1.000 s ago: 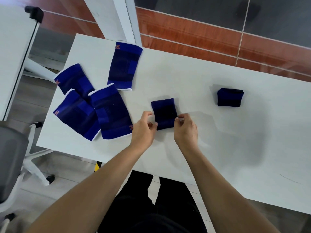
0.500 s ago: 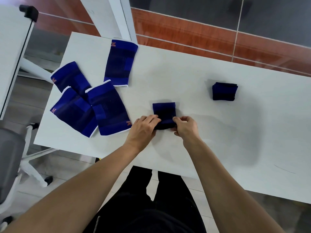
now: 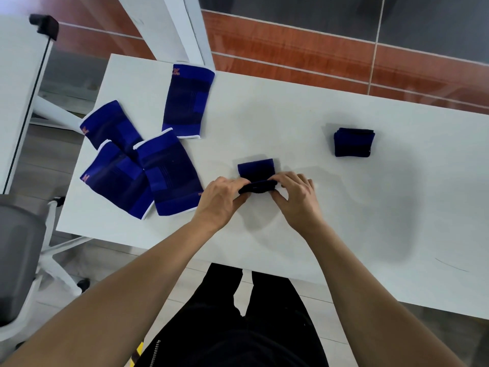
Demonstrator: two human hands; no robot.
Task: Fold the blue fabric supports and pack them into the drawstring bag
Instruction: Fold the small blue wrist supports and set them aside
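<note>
A blue fabric support (image 3: 256, 172) lies in the middle of the white table (image 3: 304, 123), its near edge rolled up over itself. My left hand (image 3: 221, 198) pinches the left end of that fold and my right hand (image 3: 296, 193) pinches the right end. A finished folded support (image 3: 354, 142) sits farther right. Several flat blue supports lie at the table's left: one at the back (image 3: 187, 102), one in front of it (image 3: 169, 176), and two overlapping at the far left (image 3: 112, 127) (image 3: 116, 182). No drawstring bag is in view.
A grey office chair (image 3: 18, 250) with white legs stands left of the table. A white post (image 3: 182, 27) rises behind the table's back left corner. Another white surface (image 3: 16, 88) sits at the far left.
Both hands have folded the near half of the support away from me, so its visible length has shortened. The other supports have stayed where they were.
</note>
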